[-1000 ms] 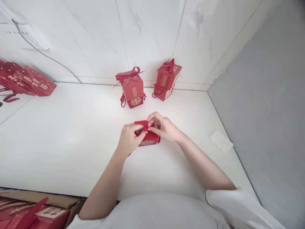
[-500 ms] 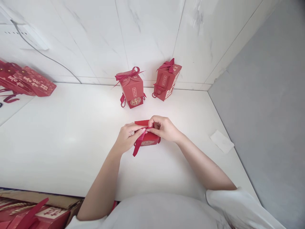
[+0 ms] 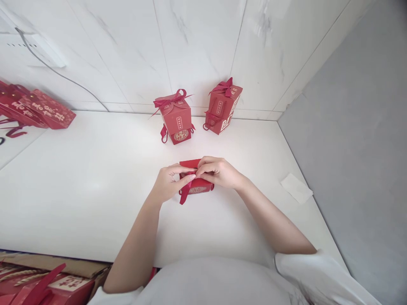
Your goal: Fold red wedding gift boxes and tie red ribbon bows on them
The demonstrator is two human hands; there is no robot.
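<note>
A small red gift box point(image 3: 203, 185) with a pale printed medallion on its front sits on the white table point(image 3: 95, 178) between my hands. Over its top, my left hand point(image 3: 168, 183) pinches a dark red ribbon point(image 3: 185, 194), whose loose end hangs down the front left of the box. My right hand point(image 3: 219, 171) also has its fingertips pinched on the ribbon, right beside the left fingertips. The fingers hide most of the box's top and the middle of the ribbon.
Two red gift boxes with bows, one left point(image 3: 177, 116) and one right point(image 3: 222, 106), stand near the tiled wall. Red bags point(image 3: 52, 108) lie at the far left. A white paper point(image 3: 296, 188) rests by the right edge. A carton point(image 3: 57, 267) holds red packaging at lower left.
My fingers have shifted slightly at the ribbon, the right fingertips curling in closer together. The ribbon's hanging end has drawn up a little. The box stays in place.
</note>
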